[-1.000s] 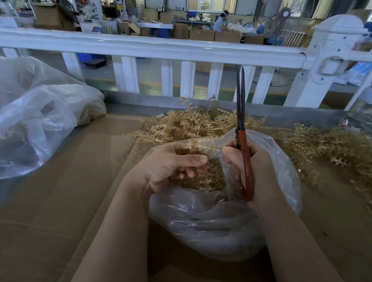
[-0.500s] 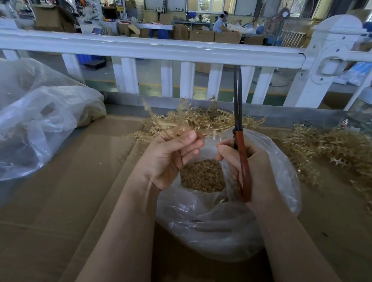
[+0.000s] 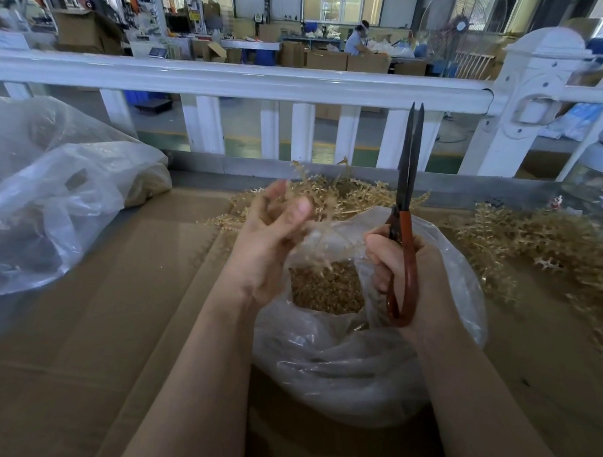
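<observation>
One pair of red-handled, black-bladed scissors (image 3: pixel 406 223) upright in right hand (image 3: pixel 430 270), fingers curled round handles, left hand (image 3: pixel 268 240) blurred, fingers loosely spread, over one clear plastic bag (image 3: pixel 337 377), two gold plastic sprig heaps (image 3: pixel 350 196) behind.

1. An open bag (image 3: pixel 355 371) sits mid-desk (image 3: pixel 132 289), with cut bits (image 3: pixel 325 289) inside.
2. A heap of sprigs (image 3: pixel 347 195) lies behind it, and a second heap (image 3: pixel 536 247) to its right.
3. A larger bag (image 3: pixel 50 197) lies far left; a railing (image 3: pixel 231 79) runs behind the desk.
4. The right hand (image 3: pixel 406 268) holds scissors (image 3: pixel 405 213) upright over the open bag.
</observation>
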{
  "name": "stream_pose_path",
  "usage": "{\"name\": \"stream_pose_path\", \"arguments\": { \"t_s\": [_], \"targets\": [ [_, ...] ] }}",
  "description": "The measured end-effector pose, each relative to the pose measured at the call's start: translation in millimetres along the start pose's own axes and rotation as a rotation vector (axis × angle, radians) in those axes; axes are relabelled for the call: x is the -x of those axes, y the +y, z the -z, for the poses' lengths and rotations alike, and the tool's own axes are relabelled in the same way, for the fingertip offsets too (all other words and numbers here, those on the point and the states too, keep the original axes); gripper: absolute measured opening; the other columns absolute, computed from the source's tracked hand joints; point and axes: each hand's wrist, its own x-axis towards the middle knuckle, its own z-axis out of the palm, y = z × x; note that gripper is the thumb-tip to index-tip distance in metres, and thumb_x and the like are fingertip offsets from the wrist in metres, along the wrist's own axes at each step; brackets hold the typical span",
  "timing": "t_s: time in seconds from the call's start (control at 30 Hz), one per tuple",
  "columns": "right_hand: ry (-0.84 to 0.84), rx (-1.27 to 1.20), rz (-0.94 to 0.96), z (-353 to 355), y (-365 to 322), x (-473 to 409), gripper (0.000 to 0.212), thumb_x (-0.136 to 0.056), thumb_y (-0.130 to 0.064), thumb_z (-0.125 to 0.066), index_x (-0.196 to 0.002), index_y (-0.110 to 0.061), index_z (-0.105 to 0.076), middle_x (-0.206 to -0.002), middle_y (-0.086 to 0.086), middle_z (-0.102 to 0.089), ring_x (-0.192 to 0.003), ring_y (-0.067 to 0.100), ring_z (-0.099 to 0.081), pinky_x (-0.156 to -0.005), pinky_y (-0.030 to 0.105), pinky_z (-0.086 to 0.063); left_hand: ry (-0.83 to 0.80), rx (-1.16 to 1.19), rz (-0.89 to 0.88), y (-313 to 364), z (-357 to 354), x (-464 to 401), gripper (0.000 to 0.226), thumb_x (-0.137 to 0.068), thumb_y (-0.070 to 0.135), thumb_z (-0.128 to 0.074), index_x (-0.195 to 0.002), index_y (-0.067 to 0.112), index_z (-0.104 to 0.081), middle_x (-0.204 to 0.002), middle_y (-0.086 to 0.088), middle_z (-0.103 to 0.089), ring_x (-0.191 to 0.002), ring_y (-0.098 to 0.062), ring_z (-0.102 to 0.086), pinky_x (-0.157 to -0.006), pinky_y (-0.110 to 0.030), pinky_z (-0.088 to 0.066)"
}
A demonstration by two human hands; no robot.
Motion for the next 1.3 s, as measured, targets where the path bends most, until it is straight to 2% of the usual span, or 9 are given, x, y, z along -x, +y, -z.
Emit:
{"name": "stream_pose_path", "arguments": {
  "t_s": [0.07,0.13,0.27,0.43,0.5,0.63,0.93,1.07,1.3],
  "targets": [
    [-0.028,-0.067,-0.037,2,0,-1,0.017,-0.099,0.001,-0.054,-0.085,-0.007,-0.062,-0.058,-0.005,-0.055,-0.043,0.002,-0.051,-0.043,0.012,-0.04,-0.001,-0.118,-0.112,2,6,0,0.115,-0.044,0.052,-0.093,-0.144,0.022,-0.043,-0.134,-0.001,-0.06,-0.118,-0.013,-0.061,-0.092,-0.025,-0.051],
    [-0.084,-0.063,-0.032,2,0,0,0.017,-0.101,-0.008,-0.054,-0.085,-0.009,-0.059,-0.056,-0.005,-0.05,-0.041,0.004,-0.046,-0.041,0.013,-0.037,-0.105,-0.32,-0.134,2,7,2,0.085,-0.062,0.037,-0.089,-0.138,0.026,-0.053,-0.133,0.006,-0.061,-0.123,-0.008,-0.057,-0.091,-0.023,-0.051],
    [-0.065,0.073,0.048,3,3,2,0.016,-0.093,0.0,-0.061,-0.081,-0.01,-0.062,-0.055,0.0,-0.048,-0.04,0.01,-0.041,-0.037,0.018,-0.033,-0.321,-0.486,0.039,-8,0,4,0.053,-0.071,0.019,-0.084,-0.121,0.017,-0.066,-0.115,-0.004,-0.07,-0.105,-0.019,-0.067,-0.087,-0.032,-0.055],
    [-0.075,-0.056,0.074,3,4,2,0.004,-0.091,-0.007,-0.066,-0.09,-0.005,-0.063,-0.054,-0.004,-0.053,-0.038,0.006,-0.046,-0.038,0.016,-0.038,-0.352,-0.55,0.074,-12,-3,5,0.011,-0.076,0.014,-0.08,-0.087,0.014,-0.078,-0.088,-0.009,-0.076,-0.08,-0.019,-0.07,-0.078,-0.031,-0.057],
    [-0.089,-0.004,0.113,5,5,2,0.013,-0.087,-0.016,-0.07,-0.091,-0.005,-0.065,-0.055,-0.006,-0.056,-0.04,0.004,-0.047,-0.039,0.014,-0.038,-0.261,-0.469,0.05,-12,-1,4,0.013,-0.073,0.021,-0.08,-0.083,0.013,-0.077,-0.083,-0.014,-0.072,-0.076,-0.028,-0.065,-0.08,-0.042,-0.056],
    [-0.075,0.164,0.156,5,7,-1,0.006,-0.088,-0.012,-0.072,-0.087,-0.007,-0.068,-0.057,-0.009,-0.06,-0.046,-0.001,-0.055,-0.046,0.008,-0.041,-0.161,-0.336,0.019,-12,-3,2,0.013,-0.076,0.019,-0.074,-0.08,0.007,-0.07,-0.063,-0.007,-0.059,-0.055,-0.011,-0.054,-0.054,-0.02,-0.049],
    [-0.044,0.217,0.13,4,12,-4,0.007,-0.088,-0.007,-0.072,-0.082,-0.009,-0.07,-0.051,-0.01,-0.06,-0.04,-0.002,-0.054,-0.043,0.007,-0.039,-0.069,-0.313,0.064,-18,-8,-1,0.011,-0.09,0.013,-0.067,-0.079,0.012,-0.067,-0.059,-0.001,-0.053,-0.051,-0.006,-0.049,-0.047,-0.015,-0.044],
    [-0.055,0.303,0.181,5,14,-4,0.005,-0.088,-0.01,-0.073,-0.084,-0.013,-0.073,-0.054,-0.01,-0.063,-0.044,-0.002,-0.056,-0.045,0.007,-0.041,-0.126,-0.291,0.107,-16,-6,0,0.018,-0.072,0.025,-0.078,-0.081,0.012,-0.068,-0.059,0.003,-0.056,-0.051,-0.006,-0.048,-0.048,-0.015,-0.044],
    [-0.013,0.318,0.208,3,19,-7,0.012,-0.085,-0.015,-0.077,-0.077,-0.025,-0.077,-0.077,-0.001,-0.074,-0.078,0.015,-0.071,-0.079,0.035,-0.058,-0.123,-0.274,0.162,-16,-5,1,0.021,-0.062,0.018,-0.083,-0.081,0.01,-0.076,-0.063,-0.003,-0.063,-0.054,-0.009,-0.055,-0.051,-0.017,-0.048]
  ]
}}
